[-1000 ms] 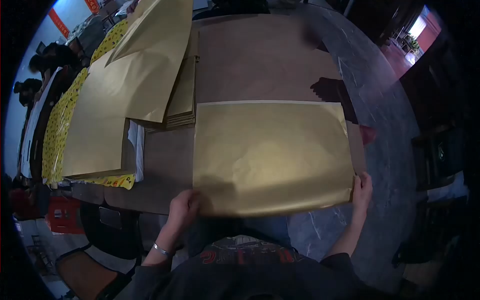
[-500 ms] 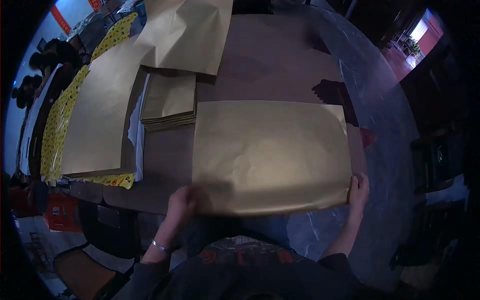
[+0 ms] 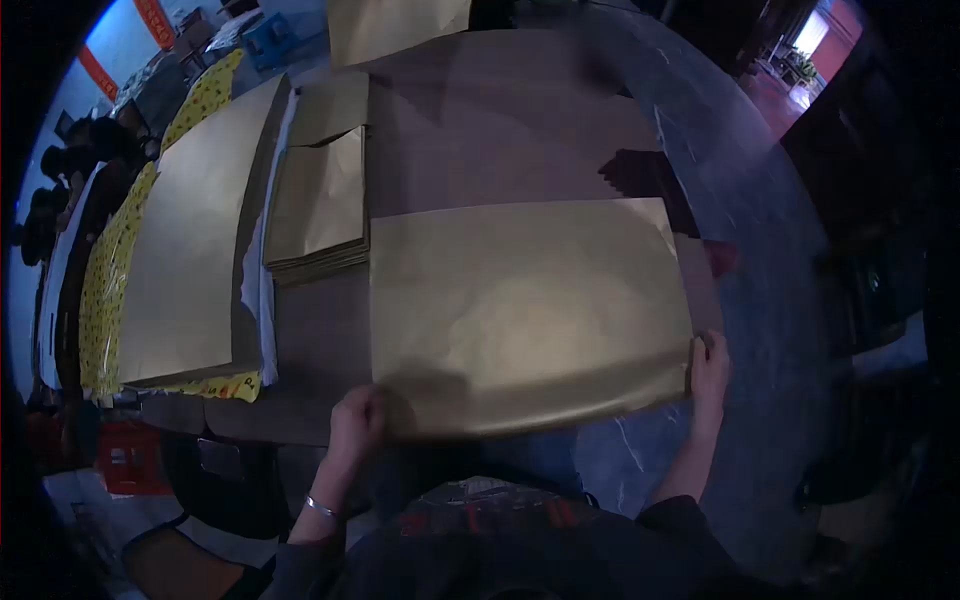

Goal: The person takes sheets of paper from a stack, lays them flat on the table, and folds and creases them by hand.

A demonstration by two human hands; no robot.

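Note:
A large gold paper sheet (image 3: 530, 300) lies in front of me on the brown-covered table, its near edge curving down over the table's edge. My left hand (image 3: 357, 418), with a silver bracelet at the wrist, is closed at the sheet's near left corner. My right hand (image 3: 710, 368) pinches the near right corner between thumb and fingers. Left of the sheet sits a stack of folded gold paper (image 3: 318, 215). Farther left lies a tall pile of flat gold sheets (image 3: 195, 230).
Yellow patterned wrapping (image 3: 105, 290) lies under the left pile. Another gold sheet (image 3: 400, 30) is at the table's far end. A dark glove-like shape (image 3: 635, 172) rests near the right edge. A red plastic stool (image 3: 128, 455) and a chair (image 3: 180, 565) stand at lower left.
The gold sheet at the far end has shifted away, uncovering more of the folded stack. My view has turned slightly. Both hands stay at the near corners of the large sheet.

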